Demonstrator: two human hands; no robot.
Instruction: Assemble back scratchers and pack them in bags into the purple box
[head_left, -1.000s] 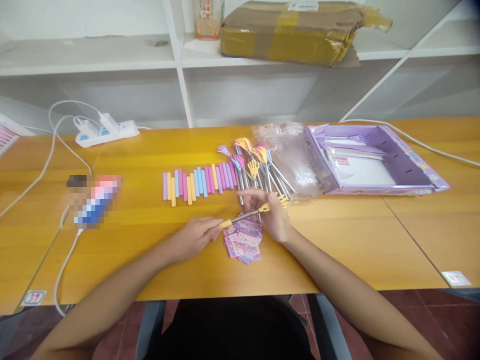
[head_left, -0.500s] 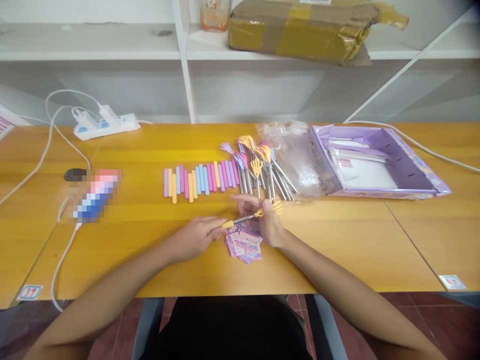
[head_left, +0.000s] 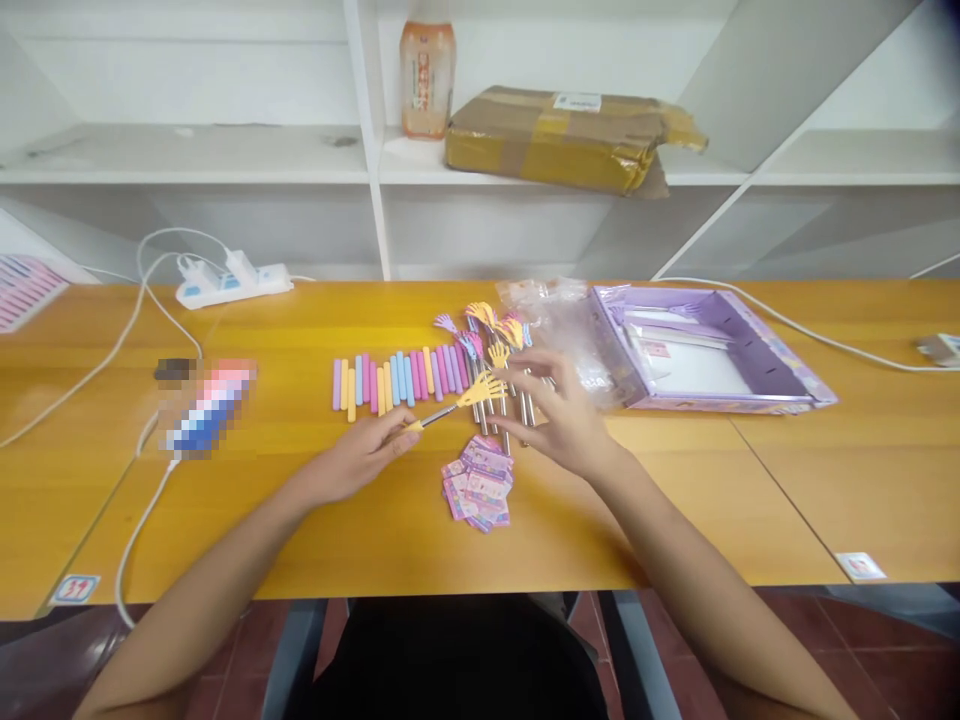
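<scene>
My left hand [head_left: 369, 450] grips the yellow handle of a back scratcher [head_left: 480, 390], whose metal rod and yellow hand-shaped head point up to the right. Beside that head, my right hand [head_left: 559, 412] is open, thumb and fingers apart, with nothing seen between them. Just beyond lies a pile of metal rods with coloured hand-shaped heads [head_left: 498, 354], partly hidden by my right hand. A row of pink, blue, yellow and purple handles [head_left: 401, 378] lies to its left. Small printed cards [head_left: 480, 487] are heaped nearer to me.
A purple open box [head_left: 709, 345] stands right of clear plastic bags [head_left: 577, 330]. At the back left lies a white power strip [head_left: 234, 287] with cables. A taped carton [head_left: 555, 140] and an orange-labelled bottle [head_left: 427, 80] sit on the shelf.
My right hand has come off the yellow head of the back scratcher and opened, moving slightly right. My left hand still holds its handle. The view has tilted up.
</scene>
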